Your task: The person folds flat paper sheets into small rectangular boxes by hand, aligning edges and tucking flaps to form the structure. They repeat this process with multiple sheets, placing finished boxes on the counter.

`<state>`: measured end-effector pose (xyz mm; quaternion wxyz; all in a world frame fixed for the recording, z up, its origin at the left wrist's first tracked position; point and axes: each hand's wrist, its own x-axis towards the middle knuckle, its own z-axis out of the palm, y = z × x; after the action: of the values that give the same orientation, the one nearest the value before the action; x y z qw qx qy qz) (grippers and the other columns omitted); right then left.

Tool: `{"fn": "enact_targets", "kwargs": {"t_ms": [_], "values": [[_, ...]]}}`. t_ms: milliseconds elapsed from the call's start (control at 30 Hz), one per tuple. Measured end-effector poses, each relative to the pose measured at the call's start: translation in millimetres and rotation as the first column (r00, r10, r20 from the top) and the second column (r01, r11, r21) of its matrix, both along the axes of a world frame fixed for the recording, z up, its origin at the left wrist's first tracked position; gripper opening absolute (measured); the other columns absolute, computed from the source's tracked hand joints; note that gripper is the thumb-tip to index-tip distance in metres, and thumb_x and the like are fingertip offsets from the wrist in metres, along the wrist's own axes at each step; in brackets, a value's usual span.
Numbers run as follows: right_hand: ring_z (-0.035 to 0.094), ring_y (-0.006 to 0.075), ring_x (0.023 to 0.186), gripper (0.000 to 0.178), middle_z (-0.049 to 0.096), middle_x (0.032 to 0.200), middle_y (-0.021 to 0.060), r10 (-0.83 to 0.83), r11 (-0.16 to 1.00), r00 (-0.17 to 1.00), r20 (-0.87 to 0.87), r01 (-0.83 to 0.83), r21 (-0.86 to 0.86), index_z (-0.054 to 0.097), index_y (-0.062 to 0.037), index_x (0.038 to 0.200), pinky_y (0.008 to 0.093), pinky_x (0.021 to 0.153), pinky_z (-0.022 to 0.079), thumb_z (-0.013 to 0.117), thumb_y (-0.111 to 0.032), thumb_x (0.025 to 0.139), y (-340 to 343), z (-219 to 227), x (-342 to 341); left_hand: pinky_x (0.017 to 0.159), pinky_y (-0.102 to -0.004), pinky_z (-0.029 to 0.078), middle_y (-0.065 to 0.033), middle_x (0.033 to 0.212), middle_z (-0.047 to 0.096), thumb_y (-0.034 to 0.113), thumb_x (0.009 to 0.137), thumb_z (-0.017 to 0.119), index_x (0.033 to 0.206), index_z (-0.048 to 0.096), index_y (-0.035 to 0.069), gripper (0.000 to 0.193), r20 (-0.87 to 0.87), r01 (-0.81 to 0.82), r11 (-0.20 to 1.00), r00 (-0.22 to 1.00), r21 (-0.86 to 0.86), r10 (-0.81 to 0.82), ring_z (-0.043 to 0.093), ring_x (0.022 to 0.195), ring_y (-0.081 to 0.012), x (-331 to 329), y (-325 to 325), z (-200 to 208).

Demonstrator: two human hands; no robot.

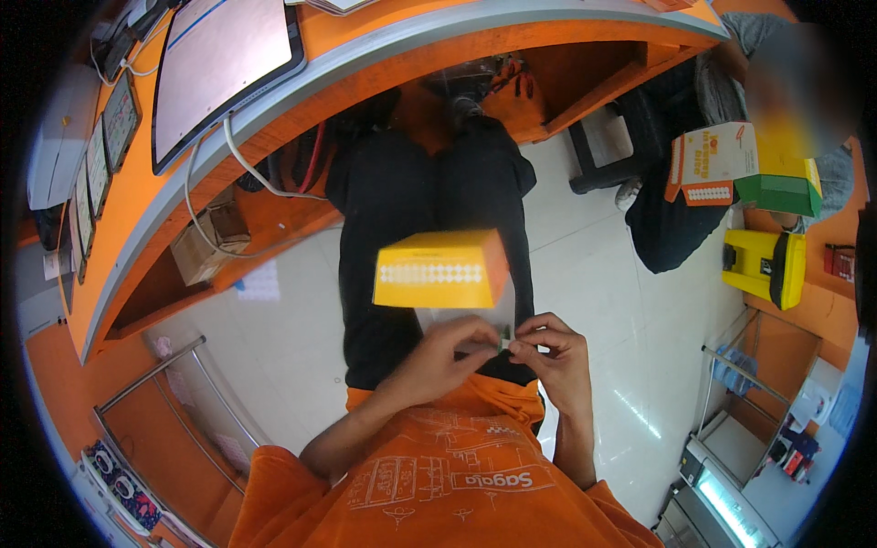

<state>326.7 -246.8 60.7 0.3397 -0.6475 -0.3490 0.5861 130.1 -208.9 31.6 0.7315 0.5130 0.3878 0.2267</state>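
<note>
There is one tapered yellow box (pixel 437 271), one brown carton (pixel 214 230), one yellow case (pixel 755 263) and one co-worker (pixel 671 236).

Your head view looked steeply down from above your orange shirt (pixel 429 489), over your black trousers (pixel 376 205); your left hand (pixel 452 352) and right hand (pixel 555 356) sat close, near mid-frame; fisheye distortion bowed the desk edge (pixel 393 52) across the top.

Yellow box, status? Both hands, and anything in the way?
Right hand pinching small piece, kind unclear. Left hand beside it, grip unclear. Yellow box over legs, just beyond hands. Desk farther out, apart from box; no obstruction seen.
</note>
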Motion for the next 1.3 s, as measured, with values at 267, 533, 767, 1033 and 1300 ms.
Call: {"fn": "enact_targets", "kwargs": {"t_ms": [267, 533, 767, 1033, 1300], "values": [[0.061, 0.0134, 0.087, 0.009, 0.06, 0.098, 0.0068, -0.117, 0.993, 0.987, -0.113, 0.119, 0.003, 0.075, 0.0035, 0.09, 0.0233, 0.073, 0.054, 0.071, 0.007, 0.083, -2, -2, 0, 0.095, -0.0317, 0.053, -0.0099, 0.102, 0.067, -0.002, 0.091, 0.067, 0.106, 0.065, -0.002, 0.015, 0.083, 0.047, 0.997, 0.996, -0.064, -0.042, 0.067, 0.102, -0.0175, 3, 12, -8], [0.06, 0.0132, 0.089, 0.008, 0.06, 0.096, 0.0058, -0.165, 0.986, 0.98, -0.108, 0.161, -0.04, 0.075, 0.0027, 0.089, 0.0241, 0.074, 0.053, 0.073, 0.006, 0.082, -1, 0, -3, 0.096, -0.0315, 0.052, -0.0087, 0.101, 0.067, -0.004, 0.089, 0.067, 0.105, 0.065, -0.001, 0.016, 0.06, 0.015, 1.0, 0.998, 0.009, -0.016, 0.066, 0.101, -0.0161, 8, 9, -12], [0.06, 0.0136, 0.091, 0.008, 0.06, 0.096, 0.0054, -0.071, 0.995, 0.997, -0.025, 0.072, 0.066, 0.071, 0.0009, 0.081, 0.0266, 0.077, 0.051, 0.079, 0.002, 0.078, 1, -10, -4, 0.095, -0.0322, 0.053, -0.009, 0.105, 0.065, -0.003, 0.088, 0.069, 0.103, 0.064, 0.0, 0.016, 0.061, -0.004, 0.999, 0.998, 0.043, 0.001, 0.067, 0.102, -0.0191, 14, 13, -8], [0.06, 0.0158, 0.096, 0.026, 0.059, 0.102, 0.0057, -0.091, 0.984, 0.972, -0.218, 0.12, 0.128, 0.065, 0.0009, 0.097, 0.0292, 0.084, 0.052, 0.079, 0.005, 0.075, 16, 3, 2, 0.092, -0.0417, 0.049, -0.0113, 0.113, 0.06, 0.009, 0.081, 0.074, 0.097, 0.064, 0.002, 0.02, -0.29, 0.116, 0.508, 0.916, 0.853, 0.278, 0.065, 0.106, -0.0283, 21, 27, 32], [0.058, 0.0285, 0.122, 0.059, 0.063, 0.129, 0.02, 0.087, 0.854, 0.969, -0.233, 0.048, 0.518, 0.06, 0.0053, 0.126, 0.0427, 0.103, 0.044, 0.085, -0.017, 0.077, 28, 36, 15, 0.07, -0.0337, 0.056, -0.0168, 0.101, 0.069, -0.004, 0.07, 0.07, 0.073, 0.054, 0.0, 0.016, 0.04, -0.188, 0.333, 0.913, 0.924, 0.406, 0.07, 0.087, -0.0286, 5, 81, 95]]}}
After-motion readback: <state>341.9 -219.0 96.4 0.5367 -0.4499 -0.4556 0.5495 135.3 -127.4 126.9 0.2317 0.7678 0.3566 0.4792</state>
